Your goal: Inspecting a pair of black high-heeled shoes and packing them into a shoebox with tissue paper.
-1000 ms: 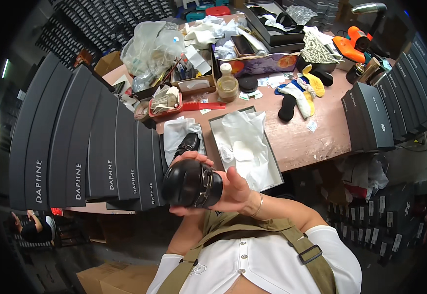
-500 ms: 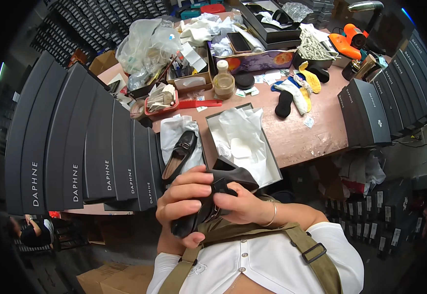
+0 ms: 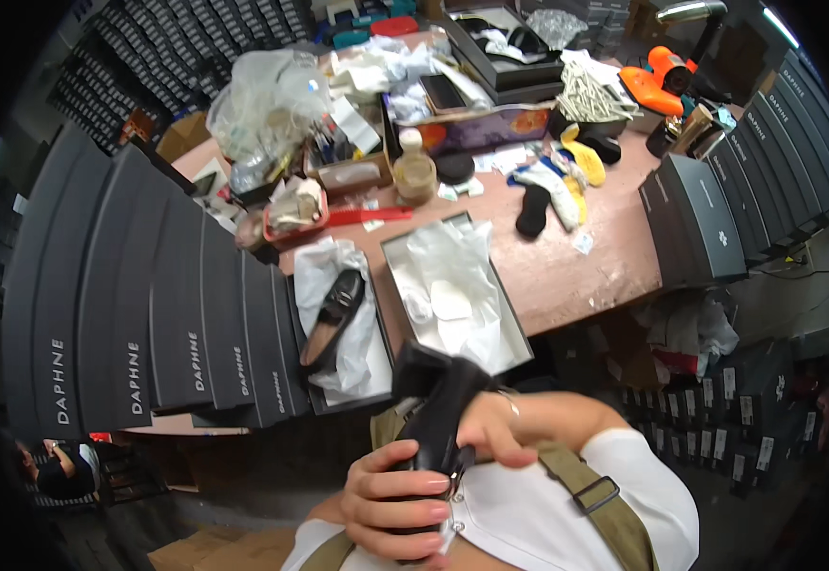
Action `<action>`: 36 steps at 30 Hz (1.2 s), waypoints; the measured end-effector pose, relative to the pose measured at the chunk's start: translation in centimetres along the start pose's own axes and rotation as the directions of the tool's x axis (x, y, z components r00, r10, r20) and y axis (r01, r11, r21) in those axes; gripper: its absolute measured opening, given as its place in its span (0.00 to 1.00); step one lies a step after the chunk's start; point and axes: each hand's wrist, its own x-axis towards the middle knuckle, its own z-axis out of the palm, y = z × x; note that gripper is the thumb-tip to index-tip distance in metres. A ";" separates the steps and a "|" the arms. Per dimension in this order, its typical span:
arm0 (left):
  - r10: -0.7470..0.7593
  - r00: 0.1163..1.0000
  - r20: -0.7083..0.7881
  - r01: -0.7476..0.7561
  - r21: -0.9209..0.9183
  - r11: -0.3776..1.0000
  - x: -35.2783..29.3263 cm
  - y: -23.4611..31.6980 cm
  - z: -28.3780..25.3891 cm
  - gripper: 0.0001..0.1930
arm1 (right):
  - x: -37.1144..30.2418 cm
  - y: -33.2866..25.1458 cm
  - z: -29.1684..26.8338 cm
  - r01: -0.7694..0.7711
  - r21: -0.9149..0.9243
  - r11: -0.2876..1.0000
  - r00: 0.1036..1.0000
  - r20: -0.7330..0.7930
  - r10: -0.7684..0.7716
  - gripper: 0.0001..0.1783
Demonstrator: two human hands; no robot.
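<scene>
My left hand (image 3: 395, 504) is closed round the toe end of a black heeled shoe (image 3: 441, 404), its fingers wrapped across the front. The shoe is tilted, with its chunky heel pointing up and away from me. Against its right side lies my right hand (image 3: 492, 428); one digit sticks out to the right, and the shoe hides the other fingers. A matching black shoe (image 3: 333, 319) with a metal ornament lies on white paper in a box on the table. To its right an open shoebox (image 3: 512, 328) holds white tissue paper (image 3: 443, 257).
Tall stacks of dark shoeboxes stand at the left (image 3: 100, 314) and right (image 3: 695, 224). Across the table are a glass bottle (image 3: 414, 176), a red-handled brush (image 3: 367, 215), a phone (image 3: 444, 93), black pads, cloths and an orange heat gun (image 3: 657, 86).
The shoe has turned heel-up in my hands. My left hand has moved lower and nearer my body, and the right thumb has come off the shoe's front. The whole view has shifted slightly.
</scene>
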 end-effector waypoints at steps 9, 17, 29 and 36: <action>0.337 0.729 -0.596 -0.235 0.245 0.941 -1.3 -0.6 3.6 0.09 | 8.0 -6.0 3.5 -0.156 -0.198 0.968 0.977 0.111 0.180 0.34; 0.177 0.852 -0.492 -0.200 0.007 0.980 -1.8 0.1 1.8 0.16 | 6.4 -1.2 2.2 -0.055 -0.170 0.984 0.975 0.205 0.090 0.46; -0.010 0.956 -0.292 0.015 0.017 1.000 -1.6 -0.1 1.6 0.14 | 3.6 -4.1 3.7 -0.074 -0.187 0.980 0.994 -0.090 0.057 0.24; 0.019 0.939 -0.343 -0.099 -0.215 0.972 -1.8 -0.5 0.8 0.14 | 3.8 -0.9 4.1 0.055 -0.118 0.991 0.998 0.017 -0.053 0.41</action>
